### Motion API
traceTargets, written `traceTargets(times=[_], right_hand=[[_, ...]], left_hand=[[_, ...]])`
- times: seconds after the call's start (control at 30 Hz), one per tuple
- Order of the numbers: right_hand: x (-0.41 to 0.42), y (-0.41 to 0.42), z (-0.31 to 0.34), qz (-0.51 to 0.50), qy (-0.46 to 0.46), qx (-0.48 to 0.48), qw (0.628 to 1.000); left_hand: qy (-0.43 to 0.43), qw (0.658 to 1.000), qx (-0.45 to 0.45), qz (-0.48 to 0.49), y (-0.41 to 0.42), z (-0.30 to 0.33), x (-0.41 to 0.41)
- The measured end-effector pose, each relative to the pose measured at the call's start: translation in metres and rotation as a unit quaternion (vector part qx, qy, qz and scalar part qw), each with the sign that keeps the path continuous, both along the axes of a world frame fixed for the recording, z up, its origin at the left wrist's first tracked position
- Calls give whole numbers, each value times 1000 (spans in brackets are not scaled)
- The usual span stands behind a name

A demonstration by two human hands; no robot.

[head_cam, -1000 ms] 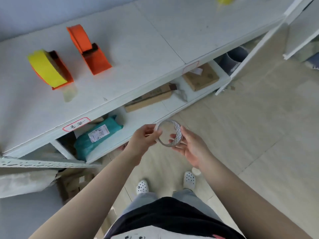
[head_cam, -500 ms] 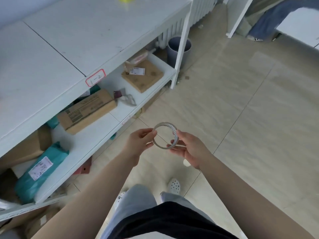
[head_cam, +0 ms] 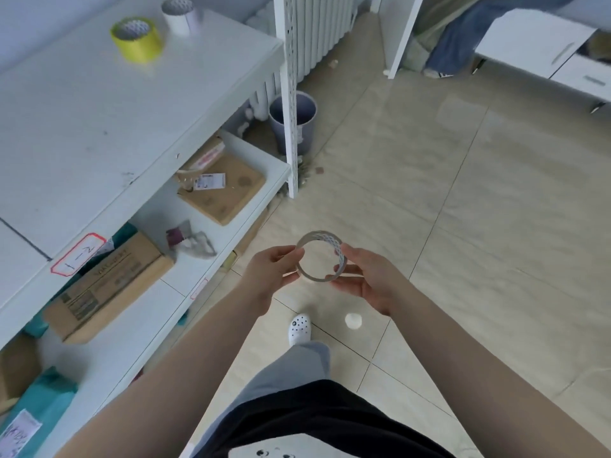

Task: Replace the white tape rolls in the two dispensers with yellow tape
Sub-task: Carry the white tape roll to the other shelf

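A thin, nearly spent white tape ring [head_cam: 335, 251] is held above the floor between both hands. My left hand [head_cam: 269, 276] pinches its left edge and my right hand [head_cam: 367, 280] cradles its right and lower edge. On the white shelf top [head_cam: 82, 127] at the far left stand a yellow tape roll [head_cam: 137, 39] and, behind it, a white tape roll [head_cam: 180, 13]. The two dispensers are out of view.
The lower shelf [head_cam: 145, 312] holds cardboard boxes [head_cam: 109, 285] and teal parcels [head_cam: 33, 414]. A grey bin [head_cam: 292, 122] stands by the perforated shelf post [head_cam: 289, 94] and a radiator. Tiled floor stretches right; a person's legs [head_cam: 453, 44] and a white cabinet [head_cam: 542, 47] are at the top right.
The view has swung right: the orange dispensers have left the frame, the yellow and white rolls have come into view. Both hands still hold the ring in the same grip.
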State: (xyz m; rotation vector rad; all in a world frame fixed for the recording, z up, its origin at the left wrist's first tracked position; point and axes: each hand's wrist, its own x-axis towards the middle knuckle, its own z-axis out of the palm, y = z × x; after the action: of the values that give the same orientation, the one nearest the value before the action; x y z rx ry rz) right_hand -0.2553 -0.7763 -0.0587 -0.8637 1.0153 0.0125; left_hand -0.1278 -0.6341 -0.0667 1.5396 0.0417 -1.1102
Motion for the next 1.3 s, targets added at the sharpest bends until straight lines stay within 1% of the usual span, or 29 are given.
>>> traceTargets(times=[0.2, 0.3, 0.47, 0.77, 0.87, 1.03, 1.3], right_hand=[[48, -74, 7, -6, 17, -24, 1000], [68, -105, 5, -1, 26, -22, 999], [107, -164, -3, 36, 43, -33, 998], [193, -283, -6, 154, 44, -54, 986], [222, -304, 0, 191, 44, -54, 979], [288, -324, 13, 238, 16, -54, 970], [415, -321, 26, 326, -17, -87, 941]], left_hand=[[-3, 1000, -3, -21, -78, 8, 58], [6, 1000, -2, -15, -109, 9, 78], [14, 1000, 13, 21, -161, 4, 110], [3, 993, 23, 118, -254, 1, 165], [-2, 989, 29, 148, -268, 5, 183], [-15, 979, 36, 201, -278, 18, 231], [-41, 962, 15, 269, -269, 34, 330]])
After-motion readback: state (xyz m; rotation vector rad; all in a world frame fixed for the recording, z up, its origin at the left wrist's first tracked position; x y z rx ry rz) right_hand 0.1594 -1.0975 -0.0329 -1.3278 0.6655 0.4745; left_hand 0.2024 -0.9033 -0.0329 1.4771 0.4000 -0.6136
